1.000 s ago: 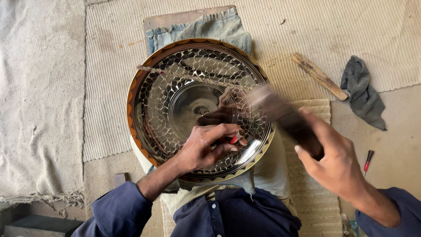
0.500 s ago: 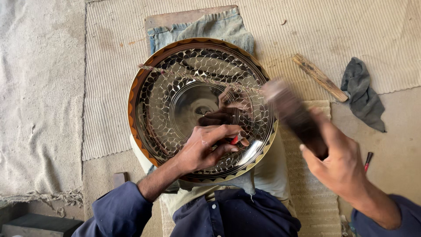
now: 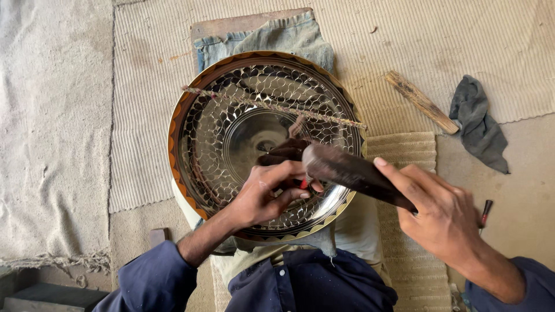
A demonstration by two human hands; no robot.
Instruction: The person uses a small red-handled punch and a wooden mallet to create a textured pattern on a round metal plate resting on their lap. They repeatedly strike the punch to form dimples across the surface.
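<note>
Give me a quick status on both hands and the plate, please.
Left hand pinching a small red-tipped tool on the patterned metal plate. Right hand gripping a dark mallet over it. Cord lying across the plate.

1. The floor [image 3: 520, 190] is bare and dusty at the right, with pale ribbed mats [image 3: 404, 52] spread across most of it
2. A folded piece of blue denim [image 3: 260, 37] lies on the mat, under the far rim of the round metal tray [image 3: 196, 98]
3. A short wooden stick [image 3: 421, 102] rests on the mat, just beside a crumpled grey rag [image 3: 478, 124]
4. A small red-tipped tool [image 3: 485, 211] lies on the bare floor
</note>
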